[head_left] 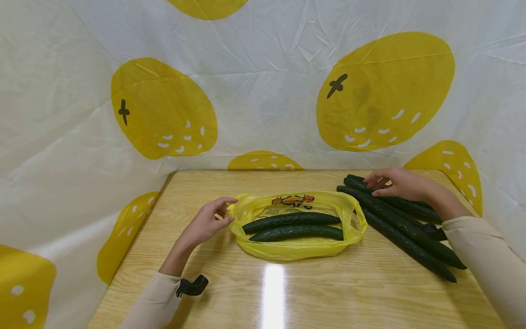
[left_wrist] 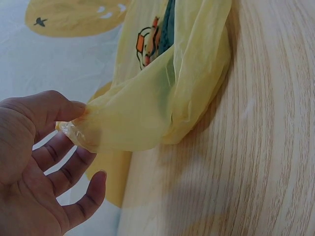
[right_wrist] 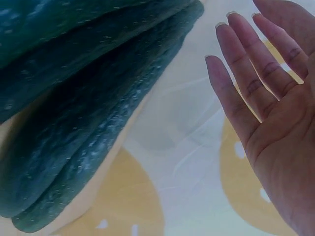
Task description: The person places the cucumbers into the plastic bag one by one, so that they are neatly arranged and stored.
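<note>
Two dark green cucumbers [head_left: 297, 233] lie side by side in a yellow plastic bag [head_left: 287, 251] whose mouth is spread wide. My left hand [head_left: 208, 220] pinches the bag's left end between thumb and forefinger; in the left wrist view the other fingers of that hand [left_wrist: 54, 162] are spread loosely. Over the far ends of several more cucumbers [head_left: 404, 233], right of the bag, hovers my right hand [head_left: 400, 183]. In the right wrist view this hand [right_wrist: 275, 93] has its fingers extended, holding nothing, apart from the cucumbers [right_wrist: 74, 108] beside it.
The wooden table [head_left: 213, 292] carries the bag and the loose cucumbers, which lie slanted at its right side. A white cloth with yellow fruit prints [head_left: 267, 105] hangs behind and at the left. A black device [head_left: 192, 286] sits on the left wrist.
</note>
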A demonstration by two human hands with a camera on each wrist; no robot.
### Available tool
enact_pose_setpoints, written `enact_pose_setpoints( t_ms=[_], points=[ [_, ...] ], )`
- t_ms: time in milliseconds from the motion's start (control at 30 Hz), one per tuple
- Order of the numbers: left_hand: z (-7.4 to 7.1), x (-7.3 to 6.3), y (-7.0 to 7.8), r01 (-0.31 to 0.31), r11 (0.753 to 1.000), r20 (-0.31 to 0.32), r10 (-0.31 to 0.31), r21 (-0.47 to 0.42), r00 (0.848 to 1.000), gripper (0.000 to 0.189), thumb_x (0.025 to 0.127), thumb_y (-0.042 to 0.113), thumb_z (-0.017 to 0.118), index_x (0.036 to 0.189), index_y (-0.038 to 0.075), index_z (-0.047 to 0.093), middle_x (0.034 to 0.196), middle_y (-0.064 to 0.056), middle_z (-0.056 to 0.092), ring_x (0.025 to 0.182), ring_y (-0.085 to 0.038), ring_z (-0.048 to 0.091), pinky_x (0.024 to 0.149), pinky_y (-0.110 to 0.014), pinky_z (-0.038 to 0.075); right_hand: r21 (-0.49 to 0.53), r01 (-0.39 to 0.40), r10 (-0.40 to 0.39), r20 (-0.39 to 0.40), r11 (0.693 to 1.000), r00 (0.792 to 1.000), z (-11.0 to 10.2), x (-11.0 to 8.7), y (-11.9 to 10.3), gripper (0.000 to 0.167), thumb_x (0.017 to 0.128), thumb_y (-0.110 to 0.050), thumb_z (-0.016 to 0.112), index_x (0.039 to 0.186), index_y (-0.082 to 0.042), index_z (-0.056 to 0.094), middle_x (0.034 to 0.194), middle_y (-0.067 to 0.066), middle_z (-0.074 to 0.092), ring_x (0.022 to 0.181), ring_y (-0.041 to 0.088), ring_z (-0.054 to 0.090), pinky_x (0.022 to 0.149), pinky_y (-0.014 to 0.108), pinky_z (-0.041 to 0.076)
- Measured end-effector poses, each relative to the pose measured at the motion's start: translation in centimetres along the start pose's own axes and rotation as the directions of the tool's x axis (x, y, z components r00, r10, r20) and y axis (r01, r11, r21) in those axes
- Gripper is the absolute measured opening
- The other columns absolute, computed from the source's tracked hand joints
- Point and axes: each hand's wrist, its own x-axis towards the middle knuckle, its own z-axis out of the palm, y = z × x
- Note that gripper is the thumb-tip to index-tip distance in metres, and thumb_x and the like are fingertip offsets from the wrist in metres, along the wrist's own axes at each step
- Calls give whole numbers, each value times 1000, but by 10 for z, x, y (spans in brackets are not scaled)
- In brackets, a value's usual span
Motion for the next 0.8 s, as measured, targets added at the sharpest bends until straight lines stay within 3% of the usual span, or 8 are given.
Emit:
enact_pose_setpoints(
  t_ms=[233,333,467,800],
  points=[
    [0,-1,-3,-9,1000,-3,9,-5,1000,47,94,6,71,139,6,59,96,-8,58,89,-21,60,68,-29,53,-24,-57,58,36,998,998,13,-11,8,46,94,-26,74,132,-2,62,122,11,67,105,28,68,83,37,57],
    [-1,-1,-2,-10,1000,-4,10,-4,1000,47,94,6,71,140,7,59,96,-7,58,89,-22,60,69,-29,53,-32,-69,70,42,997,997,17,-16,8,48,94,-29,74,132,-2,62,124,12,67,107,29,67,87,43,56],
    [-1,-1,-1,-11,1000,-3,11,0,1000,47,94,6,71,140,7,59,96,-7,58,89,-22,60,69,-30,53,-42,-72,73,27,997,997,22,-23,8,49,93,-29,75,131,-1,62,125,14,66,109,32,66,89,51,54],
    [0,-2,-5,-18,1000,-1,18,-5,1000,46,94,6,71,139,7,60,95,-7,57,88,-21,59,67,-29,52,-82,-75,74,-14,994,997,32,-39,11,49,90,-27,78,129,-1,64,125,16,65,107,32,64,85,49,54]
  ],
)
